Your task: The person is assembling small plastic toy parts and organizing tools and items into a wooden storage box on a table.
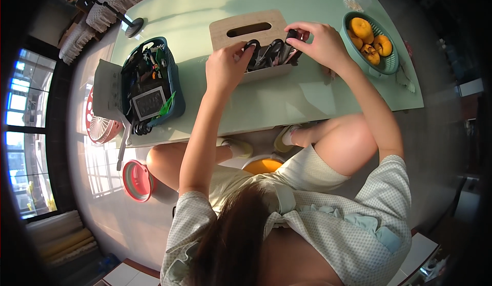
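A white open box full of dark tools and scissors stands on the pale green table, in front of a wooden tissue box. My left hand rests on the box's left end, its fingers pinching a black ring-shaped handle. My right hand is over the box's right end and pinches a small black piece between thumb and fingers.
A blue basket crammed with tools and a small screen sits at the table's left. A teal basket of oranges stands at the right, with a clear bag behind it. A red fan and a pink bowl lie on the floor.
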`<state>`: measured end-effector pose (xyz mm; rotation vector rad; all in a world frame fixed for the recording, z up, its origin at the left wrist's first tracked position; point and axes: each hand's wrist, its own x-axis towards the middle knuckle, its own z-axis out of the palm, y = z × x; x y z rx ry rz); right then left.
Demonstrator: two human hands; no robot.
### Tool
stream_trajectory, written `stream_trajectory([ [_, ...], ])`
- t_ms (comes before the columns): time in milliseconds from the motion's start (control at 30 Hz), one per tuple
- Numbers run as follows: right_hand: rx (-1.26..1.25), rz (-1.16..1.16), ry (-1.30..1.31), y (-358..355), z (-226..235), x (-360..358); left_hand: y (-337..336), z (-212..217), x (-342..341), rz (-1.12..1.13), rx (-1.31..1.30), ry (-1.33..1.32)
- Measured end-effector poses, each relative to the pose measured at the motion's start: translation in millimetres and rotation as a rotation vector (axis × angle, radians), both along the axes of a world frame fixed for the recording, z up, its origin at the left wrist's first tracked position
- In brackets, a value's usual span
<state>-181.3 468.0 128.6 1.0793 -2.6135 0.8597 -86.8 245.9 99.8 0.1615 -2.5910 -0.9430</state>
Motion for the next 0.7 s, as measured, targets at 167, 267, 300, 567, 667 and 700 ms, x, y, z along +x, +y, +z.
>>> stream_trajectory([
  [167,-0.241,0.017,0.112,-6.0,28.8,9.4,-11.5,15.2,16.4,0.057,0.135,0.080],
  [267,-0.398,0.025,0.143,-0.8,30.4,8.4,-13.2,14.5,33.1,0.039,0.398,0.194],
  [300,-0.436,0.028,0.124,-0.2,31.5,11.8,-17.2,14.4,40.7,0.067,0.459,0.202],
  [567,-0.528,0.110,-0.220,7.3,17.1,59.7,-37.7,-4.8,101.3,0.154,0.749,0.142],
  [667,-0.504,0.108,-0.455,14.3,12.2,78.4,-46.5,-22.1,120.3,0.161,0.852,0.068],
  [700,-0.476,0.088,-0.497,14.9,10.3,85.7,-46.3,-27.5,125.1,0.183,0.899,0.030],
])
